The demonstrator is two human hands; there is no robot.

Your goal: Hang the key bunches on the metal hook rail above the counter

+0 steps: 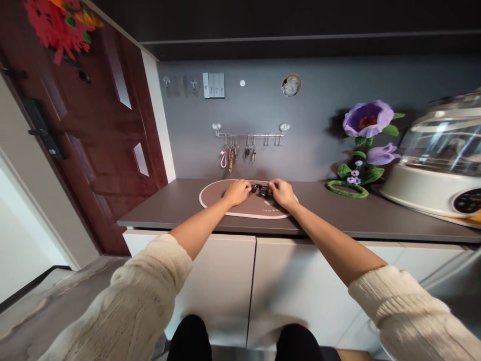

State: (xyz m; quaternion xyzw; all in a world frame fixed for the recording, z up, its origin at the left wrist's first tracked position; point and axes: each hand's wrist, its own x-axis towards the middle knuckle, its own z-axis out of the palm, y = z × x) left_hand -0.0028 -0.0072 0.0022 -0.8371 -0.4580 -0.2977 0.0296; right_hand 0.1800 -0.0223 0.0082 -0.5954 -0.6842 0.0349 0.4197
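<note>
A bunch of dark keys (260, 190) lies on a brown oval mat (214, 194) with a pale rim, between my two hands. My left hand (237, 192) has its fingers closed at the left end of the bunch. At the right end, my right hand (282, 192) pinches part of the same bunch with thumb and fingers. The single keys are too small and dark to tell apart. Above the mat, several sets of keys (231, 156) hang from a clear hook rail (250, 134) on the wall.
The grey countertop (165, 208) carries a purple fabric flower (368, 120) and a white appliance with a clear dome (432, 180) at right. White cabinet doors (218, 281) stand below. A dark red door (97, 125) is at left, and a dark shelf (300, 30) overhangs above.
</note>
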